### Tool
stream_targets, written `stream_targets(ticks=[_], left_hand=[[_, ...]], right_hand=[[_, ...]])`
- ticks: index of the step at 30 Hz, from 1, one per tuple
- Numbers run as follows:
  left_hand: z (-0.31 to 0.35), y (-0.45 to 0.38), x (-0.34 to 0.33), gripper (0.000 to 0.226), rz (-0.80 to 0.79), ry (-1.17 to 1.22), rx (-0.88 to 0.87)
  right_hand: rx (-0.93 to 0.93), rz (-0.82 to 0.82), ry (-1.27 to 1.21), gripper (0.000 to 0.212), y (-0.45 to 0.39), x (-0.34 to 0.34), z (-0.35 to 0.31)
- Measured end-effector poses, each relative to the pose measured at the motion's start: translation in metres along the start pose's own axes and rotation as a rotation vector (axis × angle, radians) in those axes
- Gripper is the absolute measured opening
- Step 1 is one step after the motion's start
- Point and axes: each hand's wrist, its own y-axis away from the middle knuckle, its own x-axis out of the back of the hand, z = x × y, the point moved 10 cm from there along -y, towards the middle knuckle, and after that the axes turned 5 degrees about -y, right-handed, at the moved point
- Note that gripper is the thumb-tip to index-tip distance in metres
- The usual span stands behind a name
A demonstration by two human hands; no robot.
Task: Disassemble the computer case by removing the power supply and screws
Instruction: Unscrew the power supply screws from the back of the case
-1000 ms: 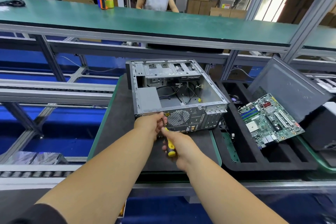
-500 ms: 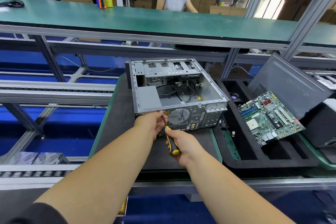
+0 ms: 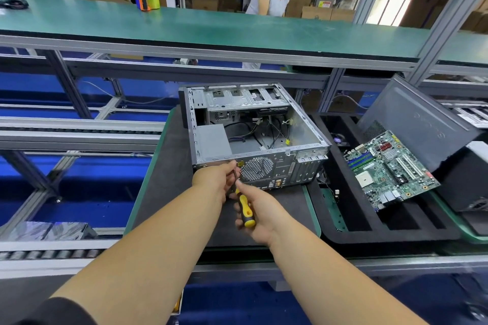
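Two bare hands are working at the rear panel of the computer case, which is lying open-side-up on a dark mat. The right hand is gripping the yellow-and-black screwdriver; the left hand is curling round its shaft beside the fan grille, perhaps steadying the tip. The grey power supply is sitting inside the case's near-left corner.

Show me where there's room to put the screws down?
The dark mat is bare left of the computer case, out to its green edge, and also in front of the case, right of the right hand. The black foam tray is crowded by the circuit board.
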Motion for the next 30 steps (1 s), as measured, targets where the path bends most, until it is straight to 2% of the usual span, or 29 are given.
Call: stream_targets(ticks=[2,4,10,16,19,24,28,30], left_hand=[[-0.003,0.001,0.001,0.015,-0.003,0.041,0.022],[-0.004,0.002,-0.001,0.015,-0.022,0.082,0.033],[-0.002,0.007,-0.006,0.009,-0.08,0.061,0.044],[-0.001,0.011,-0.007,0.022,-0.1,0.021,0.05],[0.0,0.012,-0.005,0.02,-0.075,-0.003,0.065],[0.001,0.008,-0.006,0.011,-0.075,0.001,0.054],[-0.001,0.002,0.001,0.014,-0.013,-0.002,0.03],[-0.004,0.001,0.002,0.016,0.002,0.012,0.042]], right_hand=[[-0.049,-0.069,-0.047,0.045,0.002,-0.003,0.003],[-0.062,-0.081,-0.072,0.048,0.003,-0.002,0.004],[0.015,-0.047,-0.14,0.024,0.003,-0.004,-0.003],[0.068,0.07,-0.078,0.019,-0.006,0.004,-0.004],[0.079,0.119,-0.04,0.012,-0.008,0.009,-0.003],[0.049,0.093,-0.053,0.01,-0.008,0.0,-0.003],[-0.039,-0.011,-0.16,0.035,-0.004,-0.009,0.002],[-0.047,-0.035,-0.182,0.039,-0.003,-0.008,0.002]])
